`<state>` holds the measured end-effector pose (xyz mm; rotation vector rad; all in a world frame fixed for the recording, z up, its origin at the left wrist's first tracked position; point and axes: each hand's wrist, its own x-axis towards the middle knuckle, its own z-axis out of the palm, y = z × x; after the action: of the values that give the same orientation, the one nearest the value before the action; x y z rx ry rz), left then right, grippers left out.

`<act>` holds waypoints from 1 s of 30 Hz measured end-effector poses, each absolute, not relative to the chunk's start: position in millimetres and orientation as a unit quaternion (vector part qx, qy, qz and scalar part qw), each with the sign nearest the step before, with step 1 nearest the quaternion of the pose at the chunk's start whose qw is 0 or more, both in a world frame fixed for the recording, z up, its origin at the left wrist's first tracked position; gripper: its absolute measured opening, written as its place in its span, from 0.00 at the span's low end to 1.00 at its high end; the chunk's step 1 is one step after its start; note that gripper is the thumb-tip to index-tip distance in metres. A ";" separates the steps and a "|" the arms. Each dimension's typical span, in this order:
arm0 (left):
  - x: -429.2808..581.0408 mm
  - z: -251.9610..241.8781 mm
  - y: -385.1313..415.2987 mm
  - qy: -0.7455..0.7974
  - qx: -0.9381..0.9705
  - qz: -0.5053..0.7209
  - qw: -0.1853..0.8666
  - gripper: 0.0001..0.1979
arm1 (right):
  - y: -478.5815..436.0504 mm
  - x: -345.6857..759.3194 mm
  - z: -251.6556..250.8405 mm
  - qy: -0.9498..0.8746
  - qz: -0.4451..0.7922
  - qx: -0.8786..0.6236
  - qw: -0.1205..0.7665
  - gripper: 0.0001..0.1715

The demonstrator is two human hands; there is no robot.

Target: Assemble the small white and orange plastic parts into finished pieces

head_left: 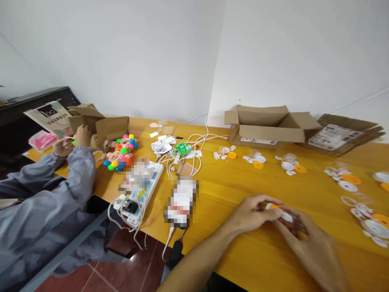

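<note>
One head-worn view, forward and down across the table [223, 198] toward the wall [146, 61], hands [313, 241] close at lower right.

Three open cardboard boxes [270, 134] stand along the far edge of the tabletop [219, 202]. Toward its right edge lie six clusters of plastic parts [348, 186], each with one orange disc [258, 165]. There are one power strip [154, 183], one phone [181, 201] and one green packet [183, 149]. The coloured balls [123, 151] are too crowded to count.
</note>
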<state>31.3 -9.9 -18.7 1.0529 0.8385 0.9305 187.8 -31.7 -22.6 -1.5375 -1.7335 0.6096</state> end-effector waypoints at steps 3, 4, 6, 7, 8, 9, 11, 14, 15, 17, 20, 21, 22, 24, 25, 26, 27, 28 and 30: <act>31.3 -19.9 -9.8 0.373 0.474 0.416 0.681 0.18 | -31.4 186.0 -22.7 -0.674 0.229 -0.600 0.365 0.26; 31.3 -20.3 -9.7 0.373 0.476 0.416 0.679 0.17 | -31.2 185.3 -22.6 -0.674 0.226 -0.602 0.365 0.27; 31.4 -21.2 -9.6 0.376 0.482 0.416 0.674 0.17 | -30.8 183.8 -21.9 -0.674 0.224 -0.603 0.363 0.28; 31.5 -21.6 -9.6 0.377 0.485 0.415 0.671 0.16 | -30.9 183.0 -21.2 -0.675 0.222 -0.603 0.362 0.28; 31.7 -21.8 -9.7 0.378 0.487 0.415 0.670 0.16 | -31.0 182.1 -20.2 -0.676 0.219 -0.603 0.363 0.28; 31.8 -21.9 -9.8 0.379 0.487 0.416 0.668 0.15 | -31.3 181.3 -19.1 -0.678 0.214 -0.602 0.363 0.29; 32.0 -21.3 -10.2 0.378 0.485 0.419 0.668 0.15 | -32.0 179.5 -16.4 -0.687 0.203 -0.596 0.364 0.28; 31.7 -18.8 -10.9 0.378 0.485 0.422 0.666 0.14 | -32.7 177.0 -12.3 -0.701 0.176 -0.584 0.370 0.27; 31.5 -17.8 -10.9 0.379 0.486 0.423 0.664 0.14 | -32.8 176.3 -11.2 -0.706 0.166 -0.580 0.372 0.27; 30.9 -16.4 -10.8 0.380 0.484 0.425 0.664 0.13 | -32.7 175.2 -9.8 -0.712 0.147 -0.573 0.377 0.26; 30.6 -16.7 -9.9 0.374 0.468 0.431 0.674 0.13 | -32.4 175.0 -10.1 -0.722 0.126 -0.561 0.384 0.24; 30.6 -17.4 -9.6 0.371 0.461 0.433 0.680 0.14 | -32.3 175.2 -10.9 -0.725 0.118 -0.558 0.386 0.23; 30.6 -18.3 -9.2 0.367 0.455 0.434 0.686 0.14 | -32.2 175.4 -11.8 -0.727 0.111 -0.556 0.387 0.23; 30.6 -20.1 -8.7 0.361 0.445 0.434 0.695 0.16 | -31.7 175.9 -13.8 -0.726 0.097 -0.559 0.388 0.22; 30.7 -21.0 -8.6 0.360 0.443 0.432 0.698 0.17 | -31.4 176.2 -14.6 -0.725 0.094 -0.561 0.388 0.21; 30.7 -21.8 -8.4 0.360 0.444 0.430 0.699 0.18 | -31.0 176.6 -15.2 -0.725 0.092 -0.561 0.389 0.22; 30.8 -22.6 -8.4 0.361 0.446 0.429 0.698 0.18 | -30.7 177.4 -15.6 -0.725 0.090 -0.558 0.393 0.22; 31.0 -23.3 -8.3 0.362 0.450 0.430 0.694 0.19 | -30.5 178.5 -15.8 -0.726 0.091 -0.553 0.398 0.22; 31.4 -24.8 -8.0 0.361 0.454 0.437 0.687 0.21 | -31.0 181.9 -16.1 -0.726 0.098 -0.545 0.409 0.24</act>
<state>31.4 -8.0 -24.8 1.0155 0.8079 0.9791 181.9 -31.0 -16.1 -1.3727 -1.8280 0.2481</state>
